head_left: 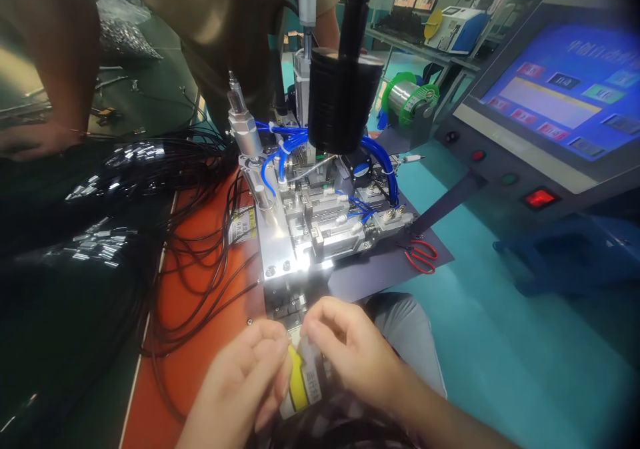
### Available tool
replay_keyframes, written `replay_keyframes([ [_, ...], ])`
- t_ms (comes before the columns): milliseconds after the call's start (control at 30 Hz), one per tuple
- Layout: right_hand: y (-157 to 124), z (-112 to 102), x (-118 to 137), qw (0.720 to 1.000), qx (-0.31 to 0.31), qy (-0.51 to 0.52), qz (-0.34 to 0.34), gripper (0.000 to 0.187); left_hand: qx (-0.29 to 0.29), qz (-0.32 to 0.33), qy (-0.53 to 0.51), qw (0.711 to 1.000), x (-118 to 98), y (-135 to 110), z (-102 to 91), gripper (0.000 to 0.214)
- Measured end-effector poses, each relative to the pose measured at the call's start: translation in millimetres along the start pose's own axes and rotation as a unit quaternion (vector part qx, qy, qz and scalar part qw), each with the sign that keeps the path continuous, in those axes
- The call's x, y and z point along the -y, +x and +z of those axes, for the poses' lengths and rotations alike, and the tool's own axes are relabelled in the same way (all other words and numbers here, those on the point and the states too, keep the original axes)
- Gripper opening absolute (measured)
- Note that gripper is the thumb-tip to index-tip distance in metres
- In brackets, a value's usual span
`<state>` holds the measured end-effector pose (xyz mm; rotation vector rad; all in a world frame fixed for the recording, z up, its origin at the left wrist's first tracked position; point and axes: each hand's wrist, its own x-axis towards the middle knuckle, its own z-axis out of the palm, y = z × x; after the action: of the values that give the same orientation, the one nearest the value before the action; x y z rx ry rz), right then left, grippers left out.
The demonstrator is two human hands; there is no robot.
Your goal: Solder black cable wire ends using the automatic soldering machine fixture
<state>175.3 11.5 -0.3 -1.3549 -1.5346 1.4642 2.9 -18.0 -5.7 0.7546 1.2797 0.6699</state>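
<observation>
My left hand and my right hand are close together at the front of a metal bench machine. On both hands the thumb and fingers are pinched together. Whatever lies between the fingertips is too small or hidden to make out. Just below the fingertips shows a yellow and white label with printed characters, partly covered by my left hand. Beyond the fingertips is the machine's dark front block, lit by a bright spot on the plate above it.
Bundles of black cable lie at the left, with loose strands across the orange mat. Red-handled pliers lie right of the machine. A touchscreen panel, a green wire spool and a black exhaust hood surround it. Another person's hand rests at far left.
</observation>
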Motion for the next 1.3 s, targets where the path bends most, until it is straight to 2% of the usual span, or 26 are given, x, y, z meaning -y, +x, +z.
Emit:
replay_keyframes([
  [100,2,-8,7,0.995,0.046,-0.082,-0.041,0.018,0.002,0.011,0.008,1.000,-4,-1,2.8,0.049],
  [233,4,-13,11,0.990,0.097,-0.090,-0.052,0.016,0.016,0.004,0.010,1.000,-7,1,4.2,0.050],
  [400,4,-11,8,0.988,0.081,-0.081,-0.100,0.016,0.037,-0.002,0.050,0.998,-8,1,0.6,0.050],
  [567,4,-6,-4,0.995,0.093,0.026,-0.001,0.013,0.036,-0.007,0.026,0.999,-6,2,0.4,0.051],
  [667,2,-2,-10,0.993,0.085,0.080,0.033,0.011,0.032,-0.013,0.008,0.999,-5,3,1.7,0.050],
  [867,0,6,-7,0.990,0.024,0.124,0.062,0.008,0.011,-0.003,0.018,1.000,-4,1,2.4,0.047],
  [1300,1,14,0,0.965,-0.001,0.230,0.127,0.021,-0.004,0.031,0.044,0.999,-2,-5,5.8,0.048],
])
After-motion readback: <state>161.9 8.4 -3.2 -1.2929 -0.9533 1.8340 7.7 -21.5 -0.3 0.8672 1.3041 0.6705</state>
